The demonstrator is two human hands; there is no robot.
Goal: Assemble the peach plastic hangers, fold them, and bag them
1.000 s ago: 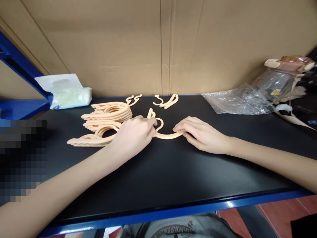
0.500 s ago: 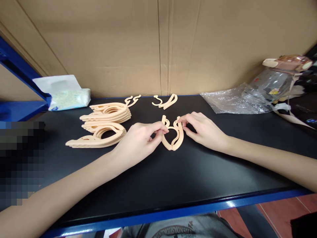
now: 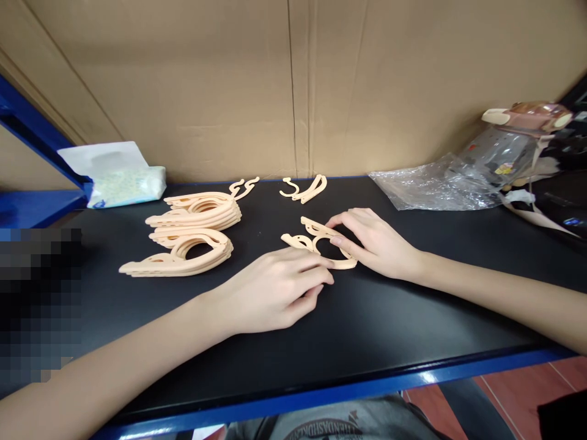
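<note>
A beige plastic folding clothes hanger (image 3: 300, 240) lies folded on the black tabletop, its arms pointing to the upper left. My right hand (image 3: 371, 241) grips its far side near the rounded end, thumb and forefinger closed on it. Along the near side, my left hand (image 3: 279, 284) has its fingers bent against the hanger; its thumb is mostly hidden. To the left lie two piles of similar folded hangers, a back pile (image 3: 197, 214) and a front pile (image 3: 177, 264). Behind my hands are loose beige hook pieces (image 3: 243, 188) and another small group of hanger parts (image 3: 313, 189).
A soft tissue pack (image 3: 126, 186) stands at the back left by the blue frame (image 3: 41, 208). Crumpled clear plastic (image 3: 426, 186) and a transparent bottle (image 3: 499, 150) with a strap are at the back right. Cardboard (image 3: 206, 85) walls the back.
The hanger has turned, so its arms now point to the upper left instead of away from me. My left hand has moved nearer and right; my right hand has shifted its hold along the hanger.
</note>
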